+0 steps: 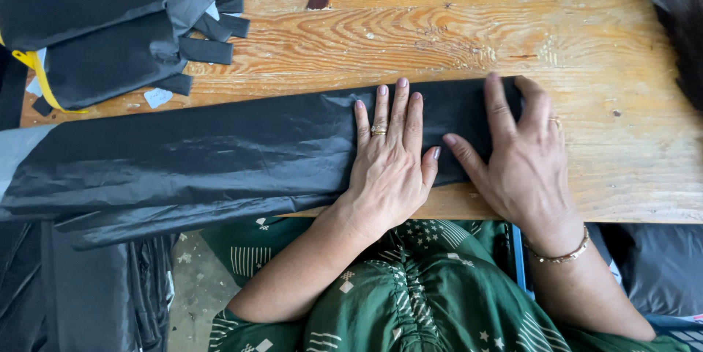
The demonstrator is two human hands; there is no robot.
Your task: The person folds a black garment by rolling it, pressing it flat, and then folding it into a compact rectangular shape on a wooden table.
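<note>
Both hands lie flat, fingers spread, gripping nothing: left hand [388, 169] and right hand [516, 158] press the folded black plastic sheet [220, 154] across the frame's middle on the bench [622, 66]. Its long left end overhangs; I'd guess it could slide off.

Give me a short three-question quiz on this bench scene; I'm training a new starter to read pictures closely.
1. True or false: both hands lie flat, palms down, on the long black plastic sheet.
2. Which hand wears a bracelet at the wrist? A) left hand B) right hand
3. What lies at the far left corner of the wooden table?

Key
1. True; fingers spread, nothing gripped.
2. B.
3. A stack of folded black plastic with a yellow strip round it.
</note>
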